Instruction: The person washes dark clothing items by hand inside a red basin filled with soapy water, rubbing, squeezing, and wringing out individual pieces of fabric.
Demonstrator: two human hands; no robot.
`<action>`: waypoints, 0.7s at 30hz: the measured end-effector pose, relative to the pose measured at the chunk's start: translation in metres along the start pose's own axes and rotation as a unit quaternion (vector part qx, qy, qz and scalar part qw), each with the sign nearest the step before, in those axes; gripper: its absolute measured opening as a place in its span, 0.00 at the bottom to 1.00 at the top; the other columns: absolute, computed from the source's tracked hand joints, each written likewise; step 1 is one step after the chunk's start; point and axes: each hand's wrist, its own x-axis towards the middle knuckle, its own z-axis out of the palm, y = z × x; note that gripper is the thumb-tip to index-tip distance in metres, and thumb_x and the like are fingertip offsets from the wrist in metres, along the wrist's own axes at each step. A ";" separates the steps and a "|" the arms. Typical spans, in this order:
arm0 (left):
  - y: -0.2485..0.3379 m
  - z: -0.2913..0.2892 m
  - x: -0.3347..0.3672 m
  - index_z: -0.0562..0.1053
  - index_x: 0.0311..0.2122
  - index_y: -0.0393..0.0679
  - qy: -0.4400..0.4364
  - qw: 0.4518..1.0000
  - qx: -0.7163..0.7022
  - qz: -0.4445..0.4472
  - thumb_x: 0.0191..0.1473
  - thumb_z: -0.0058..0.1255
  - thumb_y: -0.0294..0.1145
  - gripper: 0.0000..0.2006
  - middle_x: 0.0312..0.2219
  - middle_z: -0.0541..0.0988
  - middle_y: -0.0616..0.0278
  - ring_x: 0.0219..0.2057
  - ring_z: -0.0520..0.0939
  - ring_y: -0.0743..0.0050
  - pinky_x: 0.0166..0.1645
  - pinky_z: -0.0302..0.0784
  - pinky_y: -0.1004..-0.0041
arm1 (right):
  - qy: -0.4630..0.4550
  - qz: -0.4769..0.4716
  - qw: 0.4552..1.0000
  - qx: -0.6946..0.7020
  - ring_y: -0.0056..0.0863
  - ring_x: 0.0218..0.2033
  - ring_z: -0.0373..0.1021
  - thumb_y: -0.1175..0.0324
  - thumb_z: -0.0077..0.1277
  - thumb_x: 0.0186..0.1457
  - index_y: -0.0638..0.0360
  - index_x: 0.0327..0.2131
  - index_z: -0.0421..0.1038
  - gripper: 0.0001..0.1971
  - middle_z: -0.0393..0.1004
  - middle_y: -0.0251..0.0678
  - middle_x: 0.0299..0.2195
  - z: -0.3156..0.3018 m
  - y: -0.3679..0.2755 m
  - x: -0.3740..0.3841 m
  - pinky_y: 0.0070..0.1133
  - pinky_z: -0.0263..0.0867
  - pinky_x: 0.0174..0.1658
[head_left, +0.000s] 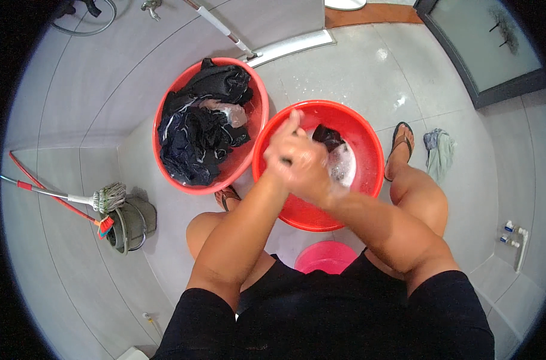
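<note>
My left hand (285, 153) and my right hand (316, 169) are pressed together, wet and foamy, above the left side of a red basin (378, 150). Motion blurs both, and the fingers are closed against each other. A small dark spot shows between them, but I cannot make out what they hold. Inside the basin, beyond my right hand, lies a dark cloth (328, 137) beside white suds (343, 167). To the left stands a second, salmon-coloured basin (262, 99), heaped with black clothes (204, 144) and a pale translucent item (234, 114).
A pink basin (327, 257) sits close in front of me. At left, a mop (109, 197) and a red-handled brush (104, 227) lean over a grey bucket (144, 219). A pale cloth (441, 153) lies on the tiled floor beyond my right foot. Suds dot the tiles.
</note>
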 end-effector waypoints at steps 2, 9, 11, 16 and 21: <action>-0.031 0.067 -0.014 0.72 0.34 0.49 0.159 0.986 0.043 -0.001 0.63 0.46 0.40 0.08 0.28 0.75 0.68 0.25 0.76 0.76 0.28 0.70 0.71 | 0.123 0.206 0.963 -0.122 0.30 0.25 0.70 0.68 0.58 0.52 0.64 0.24 0.74 0.09 0.72 0.48 0.21 -0.019 0.064 0.014 0.29 0.68 0.33; -0.028 -0.008 0.020 0.75 0.35 0.47 -0.122 0.981 -0.148 -0.036 0.65 0.46 0.44 0.13 0.32 0.78 0.63 0.31 0.80 0.71 0.37 0.76 0.67 | 0.123 0.127 0.982 -0.061 0.34 0.21 0.69 0.72 0.56 0.48 0.63 0.23 0.74 0.05 0.68 0.49 0.18 -0.010 0.044 0.018 0.29 0.68 0.30; -0.026 0.091 -0.019 0.78 0.39 0.46 0.129 0.986 0.101 -0.014 0.63 0.48 0.39 0.10 0.33 0.80 0.65 0.34 0.82 0.74 0.35 0.78 0.69 | 0.119 0.287 0.933 -0.180 0.31 0.23 0.71 0.73 0.55 0.49 0.63 0.24 0.74 0.04 0.69 0.47 0.19 -0.047 0.075 0.020 0.26 0.70 0.33; -0.027 -0.022 0.024 0.72 0.31 0.49 -0.167 0.978 -0.125 -0.018 0.65 0.46 0.42 0.12 0.27 0.75 0.66 0.29 0.78 0.74 0.36 0.77 0.72 | 0.098 0.079 0.992 -0.017 0.33 0.20 0.68 0.71 0.55 0.50 0.62 0.20 0.68 0.10 0.65 0.49 0.18 -0.007 0.017 0.005 0.33 0.65 0.26; -0.031 0.015 0.007 0.71 0.31 0.49 0.018 0.995 0.055 0.077 0.66 0.45 0.44 0.13 0.28 0.75 0.65 0.30 0.78 0.75 0.36 0.76 0.71 | 0.124 0.151 0.980 -0.026 0.32 0.19 0.60 0.71 0.54 0.52 0.64 0.20 0.66 0.11 0.62 0.47 0.17 -0.021 0.041 0.020 0.30 0.61 0.24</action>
